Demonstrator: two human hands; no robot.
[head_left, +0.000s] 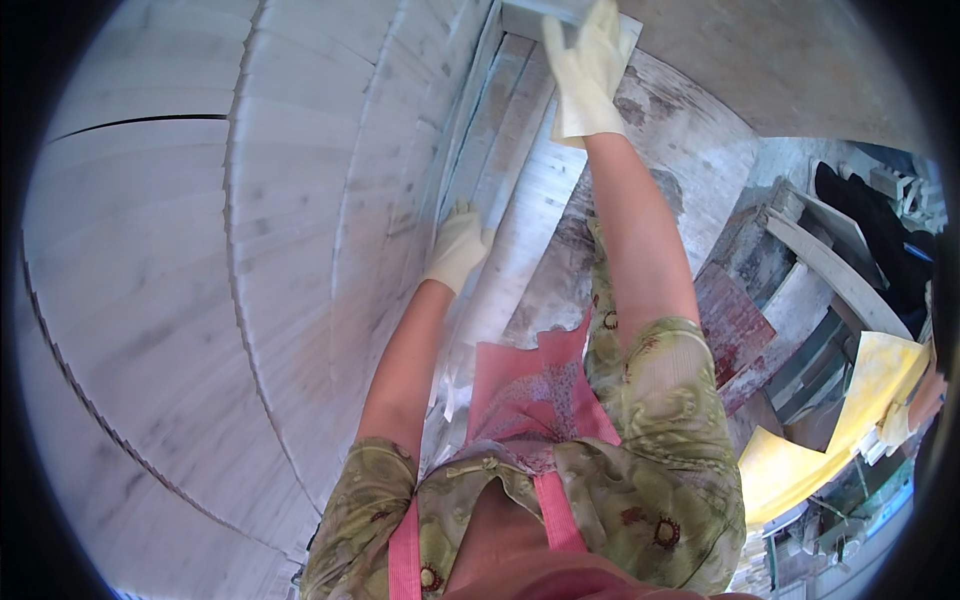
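Both my hands wear pale cream gloves. My left hand (pixel 460 250) rests against the edge of tall, whitish, wood-grained boards (pixel 300 190) that fill the left side. Its thumb stands apart from its fingers, and the fingertips are partly hidden. Farther off, at the top, my right hand (pixel 588 75) has its thumb spread from its fingers. It lies on or just over the end of a pale strip (pixel 630 35). Between the hands, long narrow planks (pixel 515 110) run lengthwise beside the stack.
A worn, stained wooden panel (pixel 690 115) lies right of the planks. A large brownish sheet (pixel 780 60) covers the upper right. Scrap wood (pixel 735 320) and a yellow sheet (pixel 830 455) are at right. Another person's gloved hand (pixel 893 425) shows near the right rim.
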